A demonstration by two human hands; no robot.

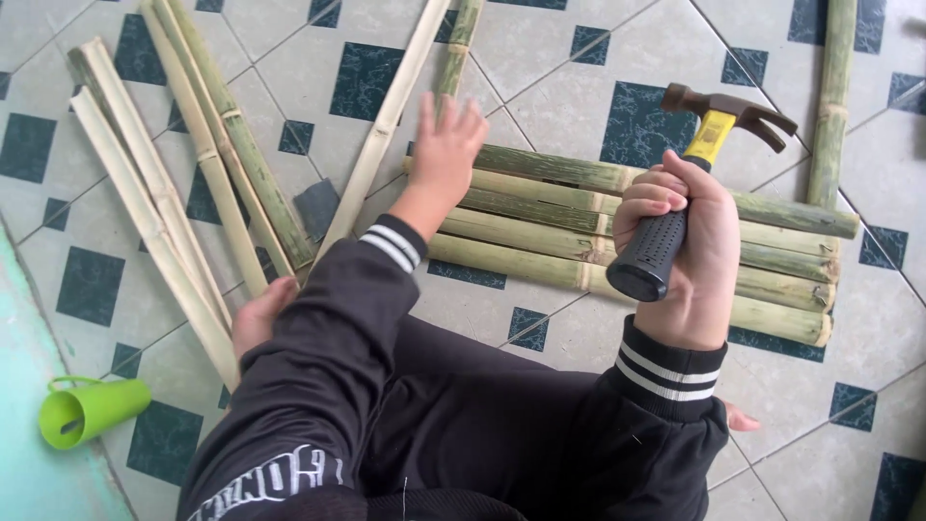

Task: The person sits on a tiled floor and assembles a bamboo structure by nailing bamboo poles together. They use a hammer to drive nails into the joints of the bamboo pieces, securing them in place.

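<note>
A green cup (89,410) lies far left of the bamboo mat (772,253). Loose bamboo strips (164,207) lie between them on the tiled floor (569,87). The left hand (446,150) rests flat, fingers spread, on the mat's left end. The right hand (683,256) grips a hammer (693,174) above the mat, hiding its middle.

Five split bamboo slats (666,241) are lying side by side at centre right; one hammer (675,193) and one green cup (92,410) are showing.
</note>
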